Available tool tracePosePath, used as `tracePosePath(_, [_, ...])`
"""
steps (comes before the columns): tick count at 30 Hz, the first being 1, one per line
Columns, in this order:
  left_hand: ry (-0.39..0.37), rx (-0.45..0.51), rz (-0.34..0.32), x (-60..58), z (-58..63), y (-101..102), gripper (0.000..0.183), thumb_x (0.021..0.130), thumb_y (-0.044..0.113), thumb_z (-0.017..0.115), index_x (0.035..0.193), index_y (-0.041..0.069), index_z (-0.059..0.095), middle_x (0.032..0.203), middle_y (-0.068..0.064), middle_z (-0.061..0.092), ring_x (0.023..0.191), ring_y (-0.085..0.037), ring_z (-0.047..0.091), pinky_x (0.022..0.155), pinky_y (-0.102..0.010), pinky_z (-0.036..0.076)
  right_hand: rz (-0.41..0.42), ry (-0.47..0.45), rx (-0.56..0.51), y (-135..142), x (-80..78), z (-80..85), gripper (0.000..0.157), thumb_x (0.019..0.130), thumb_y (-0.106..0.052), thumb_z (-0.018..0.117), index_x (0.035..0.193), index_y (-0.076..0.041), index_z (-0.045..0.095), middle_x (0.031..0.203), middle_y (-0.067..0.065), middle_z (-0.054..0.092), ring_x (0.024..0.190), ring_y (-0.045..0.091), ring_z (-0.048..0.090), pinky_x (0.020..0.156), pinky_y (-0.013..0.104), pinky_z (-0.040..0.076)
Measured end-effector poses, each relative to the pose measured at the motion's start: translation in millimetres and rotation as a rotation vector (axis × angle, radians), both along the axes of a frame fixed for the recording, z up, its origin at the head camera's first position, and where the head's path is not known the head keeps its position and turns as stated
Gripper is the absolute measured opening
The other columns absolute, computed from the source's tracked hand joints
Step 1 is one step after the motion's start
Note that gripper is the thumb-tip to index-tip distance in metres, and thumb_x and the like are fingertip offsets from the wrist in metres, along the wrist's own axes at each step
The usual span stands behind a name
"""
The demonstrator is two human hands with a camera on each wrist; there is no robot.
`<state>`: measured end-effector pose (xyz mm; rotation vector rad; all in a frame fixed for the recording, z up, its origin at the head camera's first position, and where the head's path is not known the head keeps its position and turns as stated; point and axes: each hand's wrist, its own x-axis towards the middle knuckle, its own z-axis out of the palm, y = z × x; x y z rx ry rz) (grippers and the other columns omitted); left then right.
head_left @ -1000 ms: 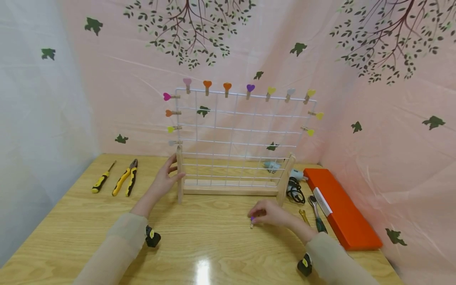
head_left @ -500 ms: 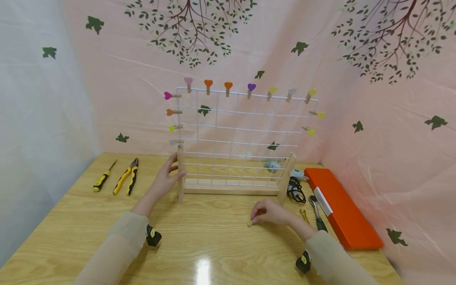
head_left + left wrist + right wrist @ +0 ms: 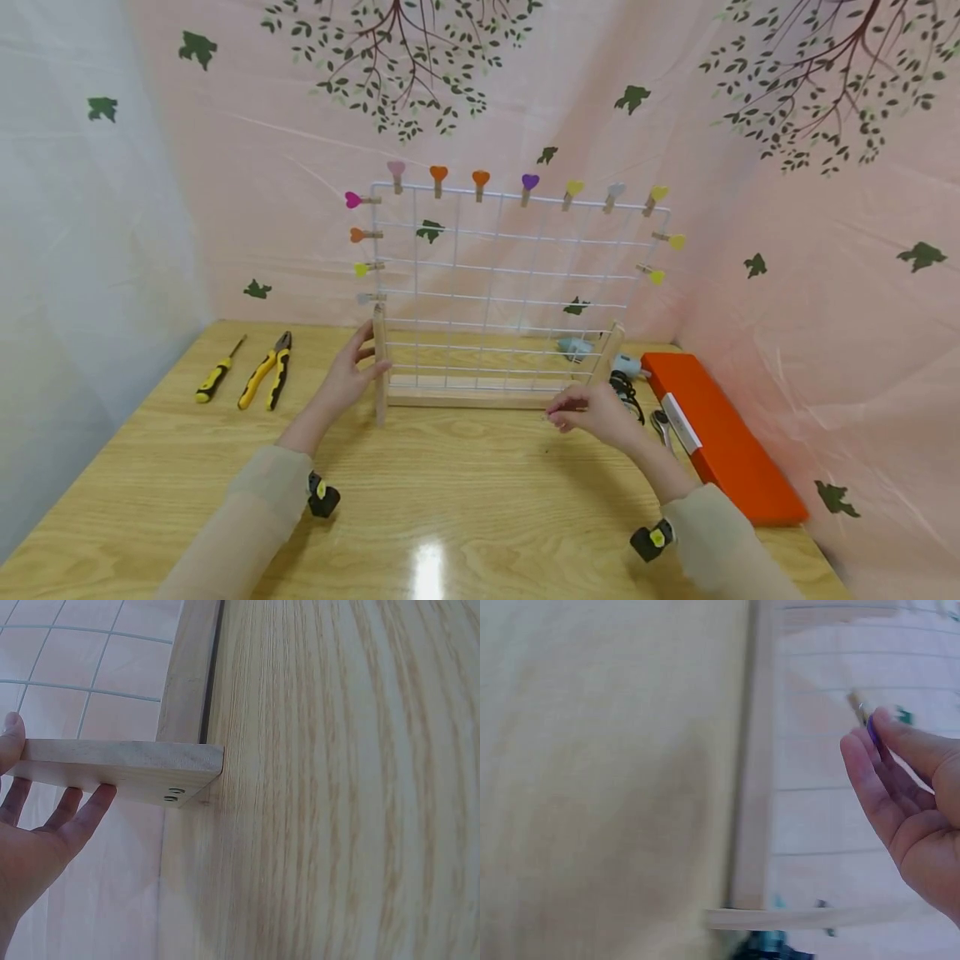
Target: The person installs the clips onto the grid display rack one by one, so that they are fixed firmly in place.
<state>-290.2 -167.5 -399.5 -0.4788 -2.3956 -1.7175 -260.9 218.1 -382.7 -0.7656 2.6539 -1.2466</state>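
My left hand (image 3: 347, 377) holds the left wooden upright (image 3: 379, 367) of a stand that carries a white wire grid (image 3: 491, 271). In the left wrist view, the thumb lies on one side of the upright (image 3: 127, 769) and the fingers (image 3: 82, 821) on the other. Between thumb and fingertips my right hand (image 3: 600, 414) pinches a small wooden clothespin (image 3: 857, 705) with a purple heart, raised in front of the stand's lower right part. Heart-topped clothespins line the grid's top, such as a purple one (image 3: 530, 182), and both its sides, such as a lime one (image 3: 657, 277).
Screwdriver (image 3: 213, 381) and pliers (image 3: 266, 371) lie at the left. Behind and beside the right upright (image 3: 604, 354) is a pale blue corded tool (image 3: 576, 347) with black cable. A ratchet (image 3: 661, 425) and an orange case (image 3: 723, 442) lie at the right.
My right hand has lifted the clothespin off the tabletop and moved up and slightly right, toward the stand. My left hand stays on the upright.
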Motion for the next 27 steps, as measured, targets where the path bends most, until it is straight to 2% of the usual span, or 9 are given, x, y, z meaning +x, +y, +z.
tracePosePath(4, [0.0,-0.004,0.006,0.0,0.2,0.6,0.071,0.086,0.006,0.057,0.143,0.009,0.015,0.137,-0.022,0.027,0.118,-0.043,0.037,0.086,-0.051,0.044,-0.092,0.147,-0.003,4.8,11.8,33.5,0.012,0.081,-0.005,0.063,0.091,-0.002,0.068,0.09,0.012,0.065,0.073,0.024,0.064,0.06,0.022,0.053])
tracePosePath(7, [0.007,-0.019,0.011,-1.4,-1.7,0.1,0.072,0.086,0.007,0.057,0.143,0.01,0.014,0.137,-0.022,0.027,0.118,-0.044,0.038,0.085,-0.051,0.045,-0.161,0.219,-0.073,14.5,13.6,47.2,0.014,0.081,-0.005,0.062,0.093,-0.001,0.068,0.095,0.014,0.064,0.073,0.024,0.065,0.061,0.022,0.053])
tracePosePath(13, [-0.003,-0.026,0.016,-1.1,-0.6,0.7,0.071,0.086,0.005,0.056,0.143,0.009,0.014,0.137,-0.023,0.027,0.118,-0.044,0.037,0.086,-0.053,0.044,-0.389,0.417,-0.228,40.8,-1.6,49.3,0.019,0.079,-0.013,0.067,0.096,-0.003,0.069,0.088,0.006,0.065,0.067,0.007,0.059,0.053,0.015,0.049])
tracePosePath(15, [-0.011,-0.021,0.02,-1.1,0.1,1.0,0.071,0.086,0.004,0.056,0.143,0.009,0.015,0.137,-0.023,0.027,0.118,-0.044,0.037,0.087,-0.053,0.043,-0.465,0.413,-0.315,45.9,-7.0,49.1,0.022,0.078,-0.017,0.068,0.097,-0.005,0.068,0.084,0.0,0.063,0.068,0.005,0.056,0.05,0.013,0.046])
tracePosePath(17, [-0.016,-0.024,0.021,-1.4,0.1,0.6,0.07,0.086,0.004,0.056,0.143,0.008,0.014,0.138,-0.023,0.026,0.118,-0.044,0.037,0.087,-0.053,0.043,-0.516,0.401,-0.425,49.5,-12.1,49.0,0.024,0.077,-0.018,0.069,0.098,-0.006,0.067,0.081,-0.004,0.063,0.07,0.006,0.058,0.054,0.012,0.047])
tracePosePath(19, [-0.015,-0.024,0.019,-1.1,0.4,0.5,0.07,0.086,0.004,0.056,0.143,0.008,0.014,0.138,-0.023,0.026,0.118,-0.044,0.037,0.087,-0.053,0.043,-0.572,0.416,-0.476,51.9,-16.6,50.3,0.025,0.077,-0.022,0.07,0.097,-0.008,0.067,0.078,-0.006,0.062,0.069,0.007,0.057,0.054,0.012,0.045])
tracePosePath(22, [-0.012,-0.024,0.015,-0.4,0.4,0.6,0.07,0.086,0.005,0.056,0.143,0.008,0.014,0.138,-0.023,0.026,0.119,-0.044,0.037,0.087,-0.053,0.043,-0.658,0.476,-0.442,54.6,-22.8,54.5,0.023,0.077,-0.024,0.069,0.095,-0.009,0.068,0.074,-0.006,0.06,0.067,0.007,0.054,0.059,0.01,0.044])
tracePosePath(24, [-0.008,-0.023,0.013,-0.2,0.5,0.9,0.07,0.086,0.004,0.056,0.143,0.008,0.015,0.138,-0.023,0.026,0.118,-0.045,0.037,0.086,-0.053,0.043,-0.707,0.514,-0.398,55.6,-25.8,58.1,0.023,0.077,-0.025,0.069,0.094,-0.009,0.068,0.073,-0.007,0.059,0.064,0.006,0.052,0.056,0.01,0.043])
tracePosePath(27, [-0.005,-0.024,0.011,-0.3,0.2,1.3,0.07,0.086,0.004,0.056,0.143,0.007,0.014,0.138,-0.024,0.026,0.118,-0.045,0.037,0.086,-0.053,0.044,-0.723,0.554,-0.39,57.0,-30.8,61.2,0.022,0.077,-0.023,0.069,0.094,-0.008,0.069,0.071,-0.006,0.058,0.06,0.005,0.05,0.049,0.011,0.04])
